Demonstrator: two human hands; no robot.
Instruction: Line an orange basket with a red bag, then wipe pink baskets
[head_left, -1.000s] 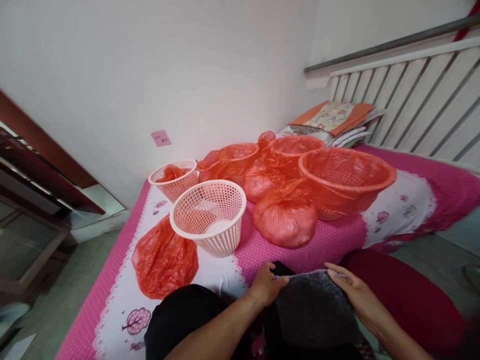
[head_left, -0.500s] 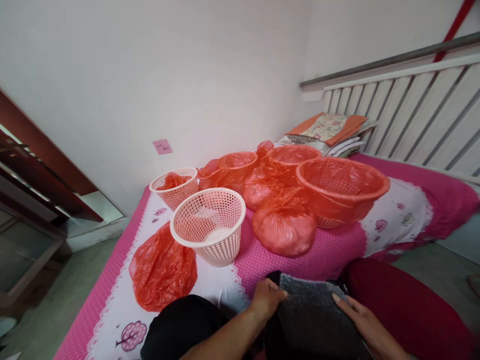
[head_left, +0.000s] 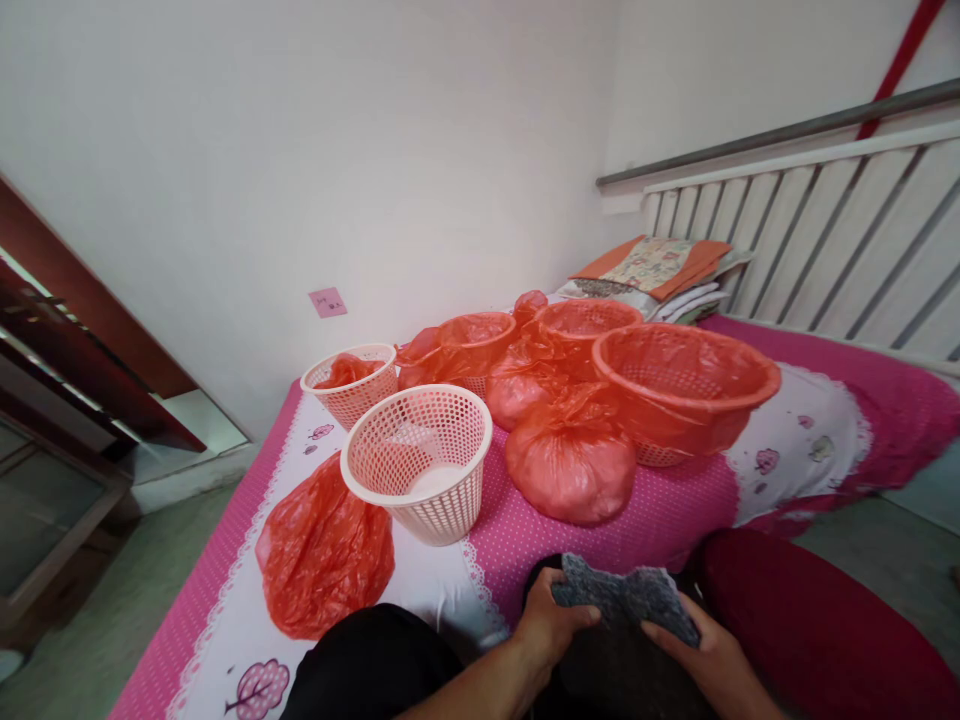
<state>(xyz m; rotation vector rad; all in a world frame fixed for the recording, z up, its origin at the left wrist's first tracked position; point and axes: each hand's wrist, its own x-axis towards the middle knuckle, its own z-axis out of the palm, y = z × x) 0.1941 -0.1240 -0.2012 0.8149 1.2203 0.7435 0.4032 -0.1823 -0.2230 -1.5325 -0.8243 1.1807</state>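
The left hand (head_left: 553, 628) and the right hand (head_left: 694, 655) both hold a dark grey bag (head_left: 624, 600) low at the front, just at the near edge of the bed (head_left: 660, 500). The left hand is closed on the bag's left side, with the thumb on top. The right hand is closed on the bag's right side, with its fingers curled around the edge. The bag looks thin and crinkly, and its top edge dips in the middle between the two hands. The bed has a pink cover with white dots and a white part with little pink trees. On it, near the hands, stands a pale pink basket (head_left: 418, 460) full of holes, tipped a little. Beside it on the left lies a flat orange-red plastic bag (head_left: 324, 550). On the right sits a round, tied-up orange-red bag (head_left: 571, 458). Behind that is a big basket lined with an orange-red bag (head_left: 686, 385). More baskets with orange-red bags stand farther back, close together. Folded cloths (head_left: 651, 268) lie at the far end by the white rails (head_left: 817, 240).
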